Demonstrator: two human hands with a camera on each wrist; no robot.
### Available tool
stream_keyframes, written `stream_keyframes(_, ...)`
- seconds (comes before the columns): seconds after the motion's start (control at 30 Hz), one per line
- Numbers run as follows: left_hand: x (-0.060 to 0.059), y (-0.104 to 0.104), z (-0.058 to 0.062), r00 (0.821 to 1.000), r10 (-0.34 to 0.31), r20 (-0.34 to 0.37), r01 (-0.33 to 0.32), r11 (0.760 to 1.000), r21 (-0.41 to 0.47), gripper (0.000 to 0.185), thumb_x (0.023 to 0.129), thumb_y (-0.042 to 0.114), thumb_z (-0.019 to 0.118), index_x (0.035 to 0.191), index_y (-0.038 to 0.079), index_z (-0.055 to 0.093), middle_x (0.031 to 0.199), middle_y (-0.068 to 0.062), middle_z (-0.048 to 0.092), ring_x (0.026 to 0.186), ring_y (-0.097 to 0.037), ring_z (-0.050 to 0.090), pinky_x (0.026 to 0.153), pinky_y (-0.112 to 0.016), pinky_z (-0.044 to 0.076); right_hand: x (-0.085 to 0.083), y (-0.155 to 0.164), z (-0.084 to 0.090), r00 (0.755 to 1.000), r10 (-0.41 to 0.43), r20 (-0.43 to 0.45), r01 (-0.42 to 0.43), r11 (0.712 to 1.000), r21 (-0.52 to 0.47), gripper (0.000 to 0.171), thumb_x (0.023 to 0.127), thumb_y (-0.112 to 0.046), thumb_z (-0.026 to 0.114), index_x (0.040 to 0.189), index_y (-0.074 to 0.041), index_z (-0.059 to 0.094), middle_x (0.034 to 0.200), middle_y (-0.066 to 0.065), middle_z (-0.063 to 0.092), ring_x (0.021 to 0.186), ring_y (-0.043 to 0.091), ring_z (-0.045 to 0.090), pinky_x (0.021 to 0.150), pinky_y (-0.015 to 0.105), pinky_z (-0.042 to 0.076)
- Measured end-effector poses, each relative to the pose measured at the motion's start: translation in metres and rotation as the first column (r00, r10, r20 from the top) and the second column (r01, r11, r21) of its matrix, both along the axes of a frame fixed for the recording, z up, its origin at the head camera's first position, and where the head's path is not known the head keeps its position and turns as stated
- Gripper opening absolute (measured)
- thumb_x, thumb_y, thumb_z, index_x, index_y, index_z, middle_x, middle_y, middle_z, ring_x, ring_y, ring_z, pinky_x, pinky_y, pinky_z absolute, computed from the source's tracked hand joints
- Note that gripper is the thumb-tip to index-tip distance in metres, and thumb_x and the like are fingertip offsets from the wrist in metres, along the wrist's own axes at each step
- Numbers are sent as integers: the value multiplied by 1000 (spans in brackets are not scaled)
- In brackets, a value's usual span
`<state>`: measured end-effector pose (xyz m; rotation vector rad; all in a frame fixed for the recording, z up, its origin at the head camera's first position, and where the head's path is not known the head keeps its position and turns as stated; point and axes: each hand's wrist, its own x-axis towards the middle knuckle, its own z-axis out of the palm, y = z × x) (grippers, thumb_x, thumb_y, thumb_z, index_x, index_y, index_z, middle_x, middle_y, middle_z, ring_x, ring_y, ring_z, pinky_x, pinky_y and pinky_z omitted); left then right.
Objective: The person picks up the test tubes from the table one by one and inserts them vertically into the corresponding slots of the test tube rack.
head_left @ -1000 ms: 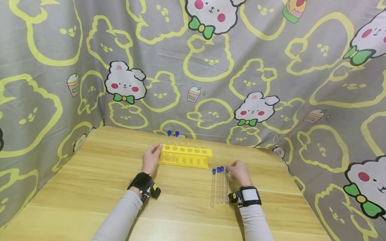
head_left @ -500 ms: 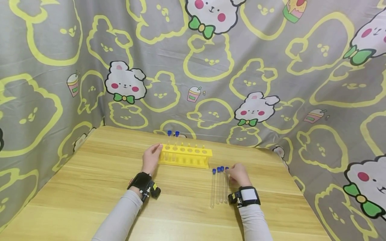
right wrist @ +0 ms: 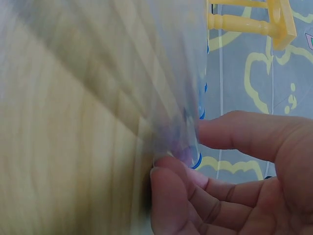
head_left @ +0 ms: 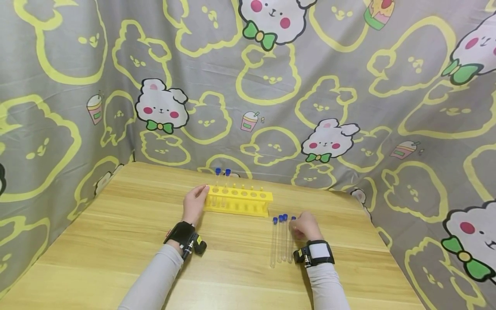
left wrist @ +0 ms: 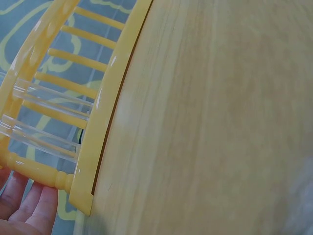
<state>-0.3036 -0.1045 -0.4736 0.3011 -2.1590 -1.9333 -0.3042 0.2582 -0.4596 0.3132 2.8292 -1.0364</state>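
Yellow is the rack (head_left: 239, 197) our left hand (head_left: 194, 204) grips; to its right, nearer us, our right hand (head_left: 306, 224) pinches a tube (head_left: 291, 246) pointing lengthwise toward us.

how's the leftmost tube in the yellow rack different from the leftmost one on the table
The racked tube stands upright, while the loose tube lies flat on the table. The rack partly hides the racked tube; the loose tube shows along its whole length. Both are clear and blue-capped.
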Motion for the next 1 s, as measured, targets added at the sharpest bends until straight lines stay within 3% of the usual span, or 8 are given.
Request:
stream_keyframes(0.2, 0, 0, -1, 1000, 1, 1, -1, 1000, -3, 49, 98, 42, 56, 133, 8, 58, 140, -13, 56, 132, -30, 50, 110, -44, 43, 0, 2, 1, 1000, 5, 19, -4, 1000, -16, 29, 81, -9, 62, 58, -10, 45, 56, 6, 57, 49, 16, 59, 46, 26, 52)
stream_keyframes(0.4, 0, -1, -1, 1000, 1, -6, -1, 1000, -1, 49, 97, 42, 56, 133, 8, 58, 140, -13, 56, 132, -30, 50, 110, -44, 43, 3, 4, 8, 1000, 14, 9, -14, 999, -45, 22, 85, -14, 61, 67, -8, 50, 60, 6, 57, 52, 17, 58, 48, 26, 48)
stream_keyframes(0.6, 0, -2, -1, 1000, -1, -9, 1, 1000, 1, 49, 98, 42, 56, 133, 9, 58, 141, -13, 55, 133, -30, 49, 111, -44, 43, 4, 5, 16, 998, 24, -58, -29, 994, -103, 14, 88, -12, 58, 83, 1, 56, 65, 7, 57, 54, 17, 60, 53, 29, 56)
stream_keyframes(0.77, -1, -2, -1, 1000, -2, -2, 2, 1000, 6, 49, 97, 43, 56, 133, 9, 58, 142, -13, 54, 134, -30, 48, 111, -44, 42, 5, 2, 27, 994, 26, -103, -39, 992, -118, 16, 90, -13, 58, 91, 3, 53, 68, 5, 55, 57, 16, 59, 57, 29, 58)
stream_keyframes(1.0, -2, -1, -1, 1000, -2, 6, 2, 1000, 10, 49, 97, 43, 56, 133, 10, 58, 143, -12, 54, 135, -30, 47, 112, -45, 41, 9, -4, 46, 981, 2, -196, -24, 994, -111, 23, 91, -14, 55, 102, 5, 52, 82, 13, 57, 60, 17, 64, 61, 32, 61)
